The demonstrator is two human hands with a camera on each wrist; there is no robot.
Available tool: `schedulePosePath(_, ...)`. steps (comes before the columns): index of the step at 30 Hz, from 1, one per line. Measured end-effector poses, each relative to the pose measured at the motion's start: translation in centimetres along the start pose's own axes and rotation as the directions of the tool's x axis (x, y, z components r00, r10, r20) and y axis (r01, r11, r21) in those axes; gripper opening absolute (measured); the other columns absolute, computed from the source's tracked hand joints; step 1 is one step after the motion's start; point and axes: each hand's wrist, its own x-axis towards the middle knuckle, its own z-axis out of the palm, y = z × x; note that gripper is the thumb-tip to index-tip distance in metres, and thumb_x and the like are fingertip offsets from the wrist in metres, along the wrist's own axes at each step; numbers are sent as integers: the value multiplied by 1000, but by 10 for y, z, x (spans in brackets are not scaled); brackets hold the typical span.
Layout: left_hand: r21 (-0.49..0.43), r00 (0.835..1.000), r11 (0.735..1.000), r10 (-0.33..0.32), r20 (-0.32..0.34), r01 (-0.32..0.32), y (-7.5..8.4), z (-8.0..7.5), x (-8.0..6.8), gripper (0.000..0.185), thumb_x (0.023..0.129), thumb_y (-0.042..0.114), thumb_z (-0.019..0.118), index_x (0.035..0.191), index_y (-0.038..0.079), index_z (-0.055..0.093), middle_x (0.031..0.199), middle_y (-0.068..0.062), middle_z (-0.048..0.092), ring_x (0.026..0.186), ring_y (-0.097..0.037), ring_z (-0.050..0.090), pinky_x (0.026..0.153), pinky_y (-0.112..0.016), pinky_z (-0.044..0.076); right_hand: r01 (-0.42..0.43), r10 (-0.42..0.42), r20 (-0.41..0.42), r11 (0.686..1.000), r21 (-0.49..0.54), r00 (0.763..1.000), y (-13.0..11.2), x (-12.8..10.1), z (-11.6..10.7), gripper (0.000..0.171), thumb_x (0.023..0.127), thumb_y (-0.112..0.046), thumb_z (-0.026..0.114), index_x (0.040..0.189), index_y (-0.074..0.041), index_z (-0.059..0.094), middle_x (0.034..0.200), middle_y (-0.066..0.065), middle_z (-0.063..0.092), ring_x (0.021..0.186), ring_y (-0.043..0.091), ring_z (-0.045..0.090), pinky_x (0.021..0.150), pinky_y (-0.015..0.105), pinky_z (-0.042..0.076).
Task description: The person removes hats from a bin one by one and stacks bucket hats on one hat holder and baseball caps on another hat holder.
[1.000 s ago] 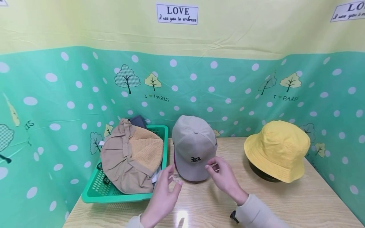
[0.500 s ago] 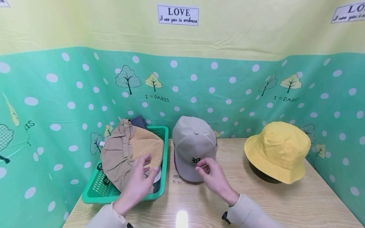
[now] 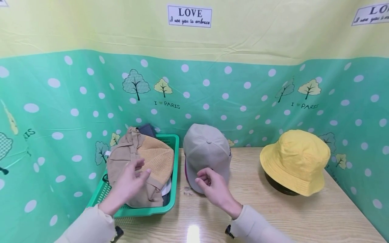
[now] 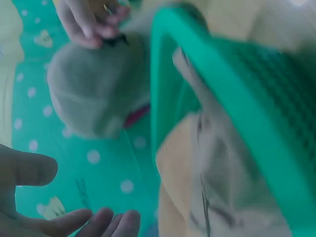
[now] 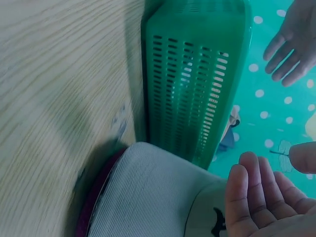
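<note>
1. Left hand (image 3: 129, 184) is held over the green basket (image 3: 170, 206), above the tan hat (image 3: 127, 168) – fingers loosely spread, nothing gripped; contact with the hat cannot be told.
2. Right hand (image 3: 214, 187) is set at the front of the grey cap (image 3: 206, 152), over its brim. The fingers are curled, and in the right wrist view something thin seems pinched at the thumb tip – too small to name.
3. Grey cap is stood on the counter (image 3: 273, 216) just right of the basket, crown up, so the front logo faces the person.
4. Tan hat is piled on top in the basket, with a dark item (image 3: 147, 129) and something white (image 3: 166, 190) partly seen beneath – a heap, not a neat stack.
5. Yellow bucket hat (image 3: 296, 160) is propped on a dark stand (image 3: 281, 187) at the right, well apart from both hands, likely for display.
6. Count: one basket, one grey cap, one yellow bucket hat, one tan hat, at least two more items under it; two hands.
</note>
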Motion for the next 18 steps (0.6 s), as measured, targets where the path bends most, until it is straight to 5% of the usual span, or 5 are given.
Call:
schedulePosePath(11,139,987,977,-157,-26,159,-34,-47,34,52,96,17,53,133,-16,37,128,-37,44,116,-50,45,96,-57,40,-46,39,119,998,50,992,-7,3,24,25,95,-26,60,107,-4,62,80,-6,65,70,12,62,61,25,50)
schedulePosePath(18,205,969,948,-244,-27,245,-57,-65,59,60,97,18,47,139,-19,25,133,-41,36,121,-54,37,96,-59,39,-73,52,183,991,112,982,-11,4,39,29,95,-29,59,108,-3,62,83,0,68,68,14,65,60,25,52)
